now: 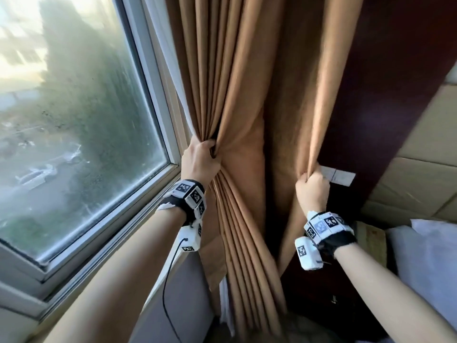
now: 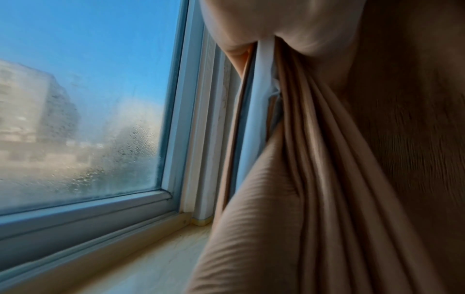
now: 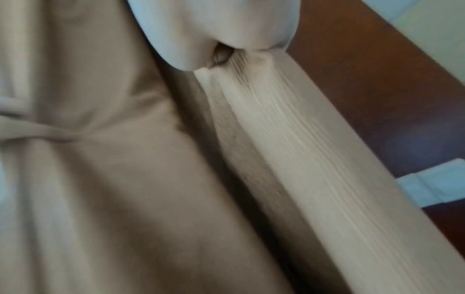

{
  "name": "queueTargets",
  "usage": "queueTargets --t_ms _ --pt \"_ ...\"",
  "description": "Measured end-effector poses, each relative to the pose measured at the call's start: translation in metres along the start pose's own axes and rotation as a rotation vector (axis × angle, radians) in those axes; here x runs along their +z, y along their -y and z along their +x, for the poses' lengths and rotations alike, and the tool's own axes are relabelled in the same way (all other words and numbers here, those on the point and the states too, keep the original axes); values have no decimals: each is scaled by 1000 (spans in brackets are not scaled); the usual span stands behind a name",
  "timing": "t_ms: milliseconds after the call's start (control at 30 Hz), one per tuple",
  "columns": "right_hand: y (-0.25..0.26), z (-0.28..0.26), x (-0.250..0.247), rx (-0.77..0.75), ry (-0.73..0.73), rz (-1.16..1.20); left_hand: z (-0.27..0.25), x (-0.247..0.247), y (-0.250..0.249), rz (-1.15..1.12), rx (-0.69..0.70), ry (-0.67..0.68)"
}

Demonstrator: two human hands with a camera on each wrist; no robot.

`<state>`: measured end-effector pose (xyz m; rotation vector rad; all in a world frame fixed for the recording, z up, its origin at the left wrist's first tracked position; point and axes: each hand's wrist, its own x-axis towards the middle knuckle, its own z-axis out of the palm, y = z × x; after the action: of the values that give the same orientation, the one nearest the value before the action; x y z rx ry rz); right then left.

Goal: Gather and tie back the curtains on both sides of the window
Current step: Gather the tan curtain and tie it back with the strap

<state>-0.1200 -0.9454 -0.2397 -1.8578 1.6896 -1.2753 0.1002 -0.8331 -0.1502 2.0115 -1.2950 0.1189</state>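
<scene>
A tan curtain (image 1: 242, 100) hangs to the right of the window (image 1: 74, 115), with a white lining strip (image 1: 173, 78) along its left edge. My left hand (image 1: 201, 159) grips a bunch of pleats at the curtain's window-side edge. My right hand (image 1: 312, 186) grips the curtain's right edge against the dark wood panel (image 1: 385, 90). Between the two hands the fabric sags in a loose fold. In the left wrist view the gathered pleats (image 2: 327, 179) run down from my palm (image 2: 264, 23). The right wrist view shows the held edge (image 3: 289, 129) leaving my fist (image 3: 226, 29).
A pale wooden sill (image 1: 158, 219) runs below the fogged glass. A white switch plate (image 1: 338, 178) is fixed to the wood panel just right of my right hand. Beige padded wall panels (image 1: 425, 154) and white bedding (image 1: 425, 256) lie at the right.
</scene>
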Motion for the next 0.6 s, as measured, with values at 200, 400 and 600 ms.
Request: queueTargets --t_ms 200,400,600 --pt "46 -87 14 -306 220 -102 -13 4 -17 -51 46 62" --pt "92 -100 43 -399 391 -314 -29 -1 -26 -131 113 71" --pt "72 -81 30 -498 541 -249 -19 -4 -10 -8 92 90"
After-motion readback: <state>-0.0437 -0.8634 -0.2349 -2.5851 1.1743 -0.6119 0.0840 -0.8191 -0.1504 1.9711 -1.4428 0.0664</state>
